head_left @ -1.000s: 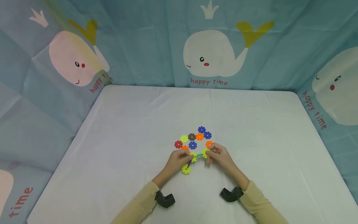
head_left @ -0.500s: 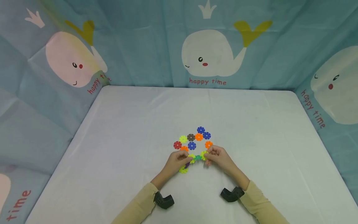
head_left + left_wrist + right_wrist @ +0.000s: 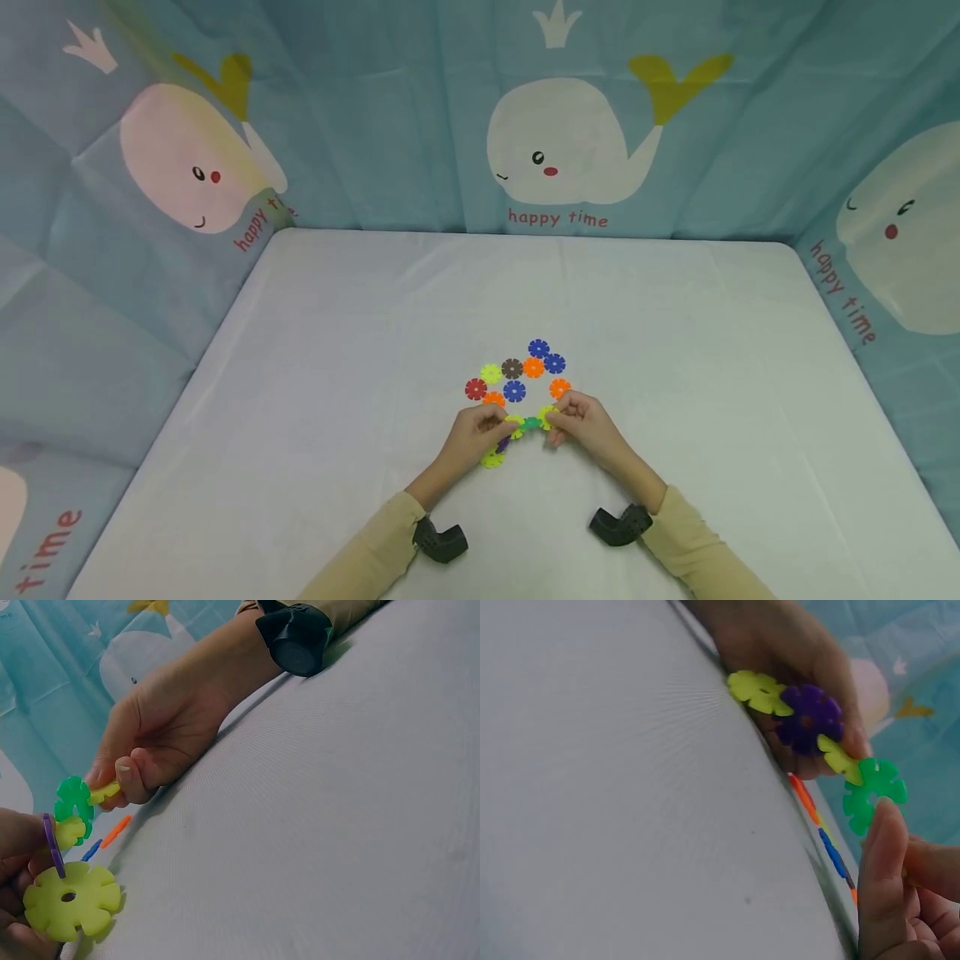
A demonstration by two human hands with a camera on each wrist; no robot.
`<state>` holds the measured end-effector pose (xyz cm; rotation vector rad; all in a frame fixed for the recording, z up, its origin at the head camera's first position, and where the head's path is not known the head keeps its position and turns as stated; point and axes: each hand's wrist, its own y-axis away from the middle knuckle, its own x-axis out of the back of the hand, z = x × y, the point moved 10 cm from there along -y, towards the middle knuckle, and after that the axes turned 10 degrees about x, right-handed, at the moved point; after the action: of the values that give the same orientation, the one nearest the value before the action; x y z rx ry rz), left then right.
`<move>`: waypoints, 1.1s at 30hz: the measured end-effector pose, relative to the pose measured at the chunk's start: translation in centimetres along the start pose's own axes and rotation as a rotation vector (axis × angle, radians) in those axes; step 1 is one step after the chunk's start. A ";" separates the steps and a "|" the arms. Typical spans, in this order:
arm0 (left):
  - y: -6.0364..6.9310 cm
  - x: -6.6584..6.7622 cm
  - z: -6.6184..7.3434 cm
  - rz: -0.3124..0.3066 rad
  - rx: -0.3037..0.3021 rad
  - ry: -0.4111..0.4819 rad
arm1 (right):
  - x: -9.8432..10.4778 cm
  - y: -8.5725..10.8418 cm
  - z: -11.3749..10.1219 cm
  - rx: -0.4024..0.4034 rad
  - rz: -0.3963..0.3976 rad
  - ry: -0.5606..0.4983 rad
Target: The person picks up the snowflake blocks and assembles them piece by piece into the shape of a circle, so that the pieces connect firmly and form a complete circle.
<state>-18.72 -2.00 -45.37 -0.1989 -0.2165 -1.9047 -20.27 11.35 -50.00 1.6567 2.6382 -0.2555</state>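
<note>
A chain of notched snowflake discs spans my two hands above the table. My left hand [image 3: 476,435] pinches a yellow-green disc [image 3: 838,759] in the middle of the chain. On one side of it a purple disc [image 3: 808,720] leads to a yellow-green end disc [image 3: 73,900]; on the other side sits a green disc [image 3: 875,795]. Between thumb and fingers, my right hand [image 3: 592,425] pinches another yellow-green disc [image 3: 547,417], which is slotted into the green one. That disc is mostly hidden by fingers in the right wrist view.
Several loose discs lie flat just beyond the hands, among them a red disc [image 3: 476,389], a brown disc [image 3: 512,368], a blue disc [image 3: 514,391] and an orange disc [image 3: 559,388]. They rest on a white-covered table [image 3: 360,350], bordered by a blue whale-print curtain [image 3: 405,150].
The green disc has turned from nearly edge-on to showing more of its face, and the chain's lower end has swung slightly left. Both hands keep their pinches and hardly shift.
</note>
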 end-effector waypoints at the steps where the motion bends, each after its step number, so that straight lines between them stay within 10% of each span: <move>1: 0.0 -0.1 0.0 0.006 -0.001 -0.010 | 0.0 0.1 0.0 0.003 0.004 -0.003; 22: -0.5 -0.2 -0.7 0.051 0.087 0.044 | 1.3 0.2 1.4 -0.096 0.161 -0.062; 33: -0.5 -0.2 -1.5 0.020 0.141 0.121 | -0.6 -0.6 0.7 -0.019 0.037 -0.028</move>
<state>-19.20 -1.96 -46.89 0.0089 -0.2651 -1.8660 -20.59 10.42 -50.53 1.6814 2.5795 -0.2493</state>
